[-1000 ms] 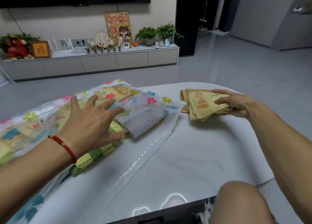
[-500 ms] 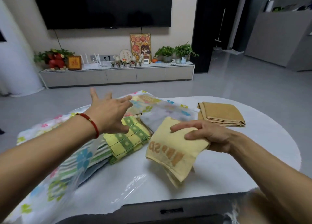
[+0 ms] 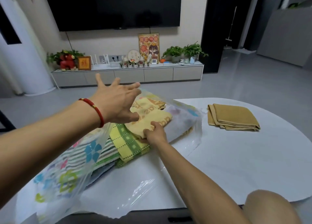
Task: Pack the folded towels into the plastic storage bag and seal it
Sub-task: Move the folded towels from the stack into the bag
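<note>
The flowered bag [image 3: 79, 158] lies open on the table [image 3: 236, 164], towels inside. The left hand [image 3: 118, 104], fingers spread, lifts its top layer. The right hand [image 3: 154, 132] grips a yellow towel [image 3: 152, 119] at the mouth. A tan towel [image 3: 233, 116] lies well apart, right.

White oval bench [image 3: 236, 164] bearing a flower-printed plastic storage bag [image 3: 70, 171] with folded towels at left, and a folded tan towel [image 3: 234, 116] lying apart at right.
</note>
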`<state>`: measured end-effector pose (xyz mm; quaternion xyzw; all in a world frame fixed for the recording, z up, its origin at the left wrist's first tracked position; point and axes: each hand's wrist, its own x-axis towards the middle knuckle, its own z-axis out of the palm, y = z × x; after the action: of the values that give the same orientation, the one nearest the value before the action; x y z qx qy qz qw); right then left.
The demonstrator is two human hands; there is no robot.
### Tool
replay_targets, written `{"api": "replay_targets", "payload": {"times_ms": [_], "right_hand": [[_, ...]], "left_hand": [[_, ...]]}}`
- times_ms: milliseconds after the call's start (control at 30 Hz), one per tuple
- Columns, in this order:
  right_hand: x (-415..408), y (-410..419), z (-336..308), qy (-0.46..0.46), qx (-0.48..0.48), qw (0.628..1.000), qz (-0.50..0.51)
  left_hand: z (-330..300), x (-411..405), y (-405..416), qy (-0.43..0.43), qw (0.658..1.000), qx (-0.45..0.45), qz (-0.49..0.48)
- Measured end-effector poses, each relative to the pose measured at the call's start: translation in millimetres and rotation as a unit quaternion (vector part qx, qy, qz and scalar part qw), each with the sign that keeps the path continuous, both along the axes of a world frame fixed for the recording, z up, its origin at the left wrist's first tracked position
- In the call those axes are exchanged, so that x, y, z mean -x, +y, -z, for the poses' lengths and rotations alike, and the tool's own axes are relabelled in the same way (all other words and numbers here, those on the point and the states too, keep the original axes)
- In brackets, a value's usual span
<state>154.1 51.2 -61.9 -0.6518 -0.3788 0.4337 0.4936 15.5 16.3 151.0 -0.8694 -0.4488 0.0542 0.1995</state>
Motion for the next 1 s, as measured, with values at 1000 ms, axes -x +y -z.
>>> {"api": "replay_targets", "payload": {"times_ms": [1000], "right_hand": [[-386.3, -46.3, 10.4, -0.364, 0.208, 0.886, 0.2]], "left_hand": [[70.4, -74.4, 12.6, -0.082, 0.991, 0.043, 0.099]]}}
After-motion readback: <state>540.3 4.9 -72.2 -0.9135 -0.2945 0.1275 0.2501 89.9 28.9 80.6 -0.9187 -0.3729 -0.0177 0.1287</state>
